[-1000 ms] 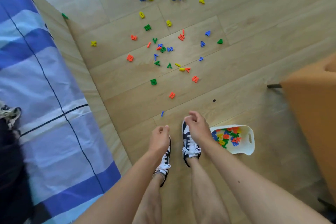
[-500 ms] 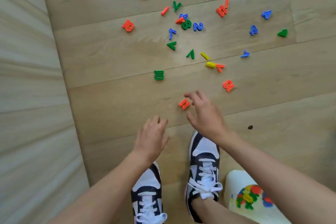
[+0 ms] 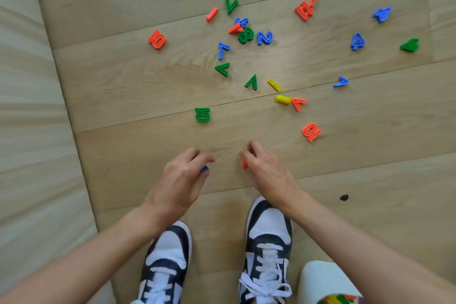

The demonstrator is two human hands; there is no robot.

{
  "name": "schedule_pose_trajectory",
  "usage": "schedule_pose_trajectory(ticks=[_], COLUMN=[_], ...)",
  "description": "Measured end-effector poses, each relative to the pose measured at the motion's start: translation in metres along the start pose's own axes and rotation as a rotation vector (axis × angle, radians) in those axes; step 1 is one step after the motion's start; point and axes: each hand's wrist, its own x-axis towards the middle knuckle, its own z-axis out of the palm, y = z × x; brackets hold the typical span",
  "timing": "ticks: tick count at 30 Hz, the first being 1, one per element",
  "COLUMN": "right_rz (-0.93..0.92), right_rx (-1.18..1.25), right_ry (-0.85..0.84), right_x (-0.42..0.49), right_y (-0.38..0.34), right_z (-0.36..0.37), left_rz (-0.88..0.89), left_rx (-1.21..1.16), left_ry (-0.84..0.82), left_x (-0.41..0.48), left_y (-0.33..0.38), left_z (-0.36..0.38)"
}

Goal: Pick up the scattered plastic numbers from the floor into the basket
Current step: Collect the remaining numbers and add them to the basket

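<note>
Left hand (image 3: 177,177) is pinching a blue piece (image 3: 204,168); right hand (image 3: 266,168) is closing fingers on an orange piece (image 3: 244,163) at the floor (image 3: 148,145).

Numbers (image 3: 246,61) scattered on floor (image 3: 123,86) beyond hands (image 3: 222,175); basket (image 3: 318,279) right of shoes (image 3: 267,242), contents likely numbers.

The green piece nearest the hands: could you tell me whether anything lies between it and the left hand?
Nothing visible does: only bare floor separates the green piece from the left hand, which already pinches a blue piece.
</note>
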Motion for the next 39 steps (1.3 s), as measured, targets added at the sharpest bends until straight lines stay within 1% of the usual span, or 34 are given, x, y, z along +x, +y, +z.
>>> schedule_pose_trajectory(ticks=[1, 3, 6, 9, 11, 12, 14, 16, 19, 21, 24, 28, 36, 39], right_rz=[-0.019, -0.093, -0.253, -0.359, -0.392, -0.380, -0.281, -0.153, 0.043, 0.122, 0.250, 0.381, 0.493, 0.512], right_rx=[-0.001, -0.015, -0.086, -0.092, -0.051, -0.002, 0.159, 0.283, 0.375, 0.399, 0.393, 0.337, 0.162, 0.121], right_ry=[-0.006, 0.045, 0.134, 0.167, 0.169, 0.162, 0.150, 0.173, 0.271, 0.345, 0.411, 0.384, 0.355, 0.405], right_x=[-0.001, 0.010, 0.026, 0.037, 0.044, 0.045, 0.040, 0.025, 0.019, 0.016, 0.013, 0.001, -0.012, -0.011], right_y=[0.003, 0.010, 0.020, 0.024, 0.026, 0.024, 0.017, 0.010, 0.022, 0.037, 0.063, 0.083, 0.084, 0.085], right_z=[0.000, -0.001, 0.004, 0.008, 0.007, 0.007, 0.001, -0.014, -0.039, -0.063, -0.087, -0.089, -0.046, -0.036], left_rz=[0.030, 0.125, 0.219, 0.334, 0.392, 0.410, 0.430, 0.425, 0.334, 0.301, 0.297, 0.274, 0.283, 0.327], left_rx=[0.019, 0.101, 0.153, 0.163, 0.160, 0.152, 0.154, 0.183, 0.223, 0.255, 0.259, 0.262, 0.365, 0.274], left_ry=[0.001, -0.030, -0.156, -0.226, -0.220, -0.211, -0.239, -0.249, -0.239, -0.244, -0.267, -0.317, -0.412, -0.365], left_x=[0.014, 0.052, 0.095, 0.116, 0.121, 0.121, 0.118, 0.113, 0.115, 0.114, 0.119, 0.135, 0.147, 0.150], left_y=[-0.005, -0.031, -0.073, -0.095, -0.096, -0.094, -0.087, -0.083, -0.089, -0.089, -0.090, -0.081, -0.064, -0.058], left_z=[-0.010, -0.030, -0.042, -0.028, -0.013, -0.010, -0.010, -0.013, -0.016, -0.018, -0.015, -0.018, -0.025, -0.027])
